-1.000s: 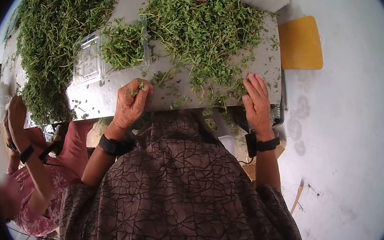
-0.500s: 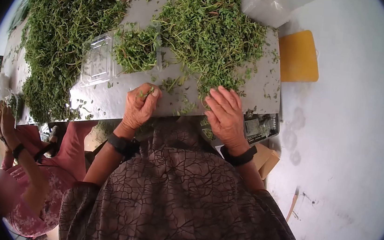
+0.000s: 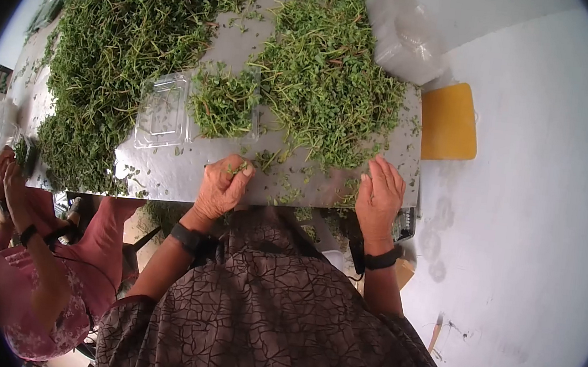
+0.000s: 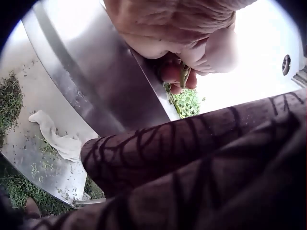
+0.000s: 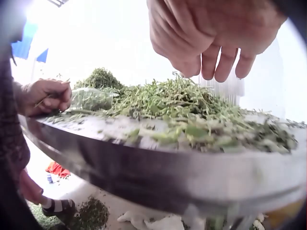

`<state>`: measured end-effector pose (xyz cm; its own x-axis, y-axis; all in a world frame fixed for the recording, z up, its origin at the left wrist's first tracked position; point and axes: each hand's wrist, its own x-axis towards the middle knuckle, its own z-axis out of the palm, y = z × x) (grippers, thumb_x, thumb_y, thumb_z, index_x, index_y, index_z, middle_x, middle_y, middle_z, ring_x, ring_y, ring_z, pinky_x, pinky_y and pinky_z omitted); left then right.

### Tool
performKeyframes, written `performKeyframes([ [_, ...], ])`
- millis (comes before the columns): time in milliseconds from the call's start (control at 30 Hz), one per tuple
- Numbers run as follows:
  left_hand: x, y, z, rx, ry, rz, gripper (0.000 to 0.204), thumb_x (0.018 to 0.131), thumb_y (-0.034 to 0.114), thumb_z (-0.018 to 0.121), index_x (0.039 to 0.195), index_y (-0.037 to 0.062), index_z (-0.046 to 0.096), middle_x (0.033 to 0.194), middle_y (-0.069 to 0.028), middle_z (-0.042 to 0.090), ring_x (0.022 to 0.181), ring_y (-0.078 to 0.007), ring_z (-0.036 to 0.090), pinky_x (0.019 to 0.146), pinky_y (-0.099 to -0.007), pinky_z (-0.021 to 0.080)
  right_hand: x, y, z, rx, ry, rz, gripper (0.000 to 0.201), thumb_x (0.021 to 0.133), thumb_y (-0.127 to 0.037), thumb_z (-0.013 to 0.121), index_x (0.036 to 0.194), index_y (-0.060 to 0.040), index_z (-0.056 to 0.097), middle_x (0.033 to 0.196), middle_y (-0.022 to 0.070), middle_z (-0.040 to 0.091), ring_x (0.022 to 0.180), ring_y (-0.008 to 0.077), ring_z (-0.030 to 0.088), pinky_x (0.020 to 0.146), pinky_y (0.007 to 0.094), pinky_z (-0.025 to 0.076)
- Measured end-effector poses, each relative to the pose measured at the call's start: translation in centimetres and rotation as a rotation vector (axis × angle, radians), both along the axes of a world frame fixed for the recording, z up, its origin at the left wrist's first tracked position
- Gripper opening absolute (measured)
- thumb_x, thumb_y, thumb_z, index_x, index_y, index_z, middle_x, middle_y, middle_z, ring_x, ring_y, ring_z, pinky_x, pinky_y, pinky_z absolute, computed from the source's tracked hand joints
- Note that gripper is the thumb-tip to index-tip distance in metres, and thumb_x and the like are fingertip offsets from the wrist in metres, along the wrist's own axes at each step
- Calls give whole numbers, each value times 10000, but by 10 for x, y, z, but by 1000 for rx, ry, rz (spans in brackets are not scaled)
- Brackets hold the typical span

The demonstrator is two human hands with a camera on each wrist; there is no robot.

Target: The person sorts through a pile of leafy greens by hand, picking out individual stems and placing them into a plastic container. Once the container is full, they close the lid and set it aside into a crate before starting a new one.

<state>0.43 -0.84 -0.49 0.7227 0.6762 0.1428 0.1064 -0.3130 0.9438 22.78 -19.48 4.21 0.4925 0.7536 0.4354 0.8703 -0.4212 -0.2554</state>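
My left hand [image 3: 224, 187] is curled at the table's front edge, gripping leafy green sprigs [image 3: 239, 168] between thumb and fingers. In the left wrist view a cut green stem [image 4: 184, 78] pokes out of that fist. Over the table's front right part is my right hand [image 3: 380, 198], its fingers fairly straight with nothing in them. The right wrist view has these fingers [image 5: 225, 64] hanging down above the near heap of greens [image 3: 330, 80]. Beyond my left hand, an open clear plastic box [image 3: 255, 131] is filled with the same greens, its lid [image 3: 165, 116] folded out to the left.
A larger heap of greens [image 3: 138, 31] covers the table's left side. Stacked clear boxes [image 3: 406, 38] stand at the back right, near a yellow seat [image 3: 449, 121]. Loose leaves are strewn over the metal table [image 3: 187, 172]. At the left another person's hands [image 3: 11, 179] are busy near the table.
My right hand swung left toward the left hand, then back right. The left hand keeps its grip on the sprigs. The head view has shifted, so the table sits lower.
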Motion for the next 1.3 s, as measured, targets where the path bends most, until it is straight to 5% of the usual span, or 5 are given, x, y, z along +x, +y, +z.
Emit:
performKeyframes([
  [67, 0, 0, 1, -32, -9, -4, 275, 951, 213, 509, 775, 5, 543, 694, -52, 589, 487, -94, 490, 489, -256, 412, 13, 21, 9, 2, -18, 38, 359, 776, -10, 614, 1135, 4, 608, 1209, 130, 593, 1094, 294, 536, 952, 421, 401],
  [300, 1, 0, -3, -34, 19, 14, 286, 944, 229, 514, 760, 13, 547, 661, -53, 577, 475, -111, 501, 489, -264, 420, 47, 70, 11, -223, -44, 151, 443, 795, 24, 575, 1224, -83, 585, 1344, 159, 488, 1082, 328, 518, 903, 456, 435],
  [533, 2, -1, -4, 49, 66, 72, 297, 943, 244, 505, 754, 22, 555, 626, -54, 557, 467, -120, 496, 497, -277, 423, 88, 111, 5, -94, -45, 315, 182, 741, -40, 606, 924, -33, 605, 886, 152, 565, 660, 355, 601, 605, 448, 499],
  [967, 4, -4, -3, 315, 37, 113, 136, 847, 87, 582, 750, 37, 502, 678, -77, 522, 548, -219, 539, 470, -331, 427, 111, 163, 72, -1, -2, 127, 363, 751, -156, 695, 1086, -27, 638, 1057, 196, 634, 901, 364, 625, 764, 435, 514],
  [1300, 7, -6, -2, 345, 50, 134, 137, 782, 15, 620, 736, 45, 494, 706, -78, 479, 571, -267, 550, 440, -365, 425, 94, 200, 62, -505, 42, 239, 851, 722, -334, 763, 1439, -153, 340, 1521, 175, 226, 1314, 402, 358, 1047, 457, 370],
])
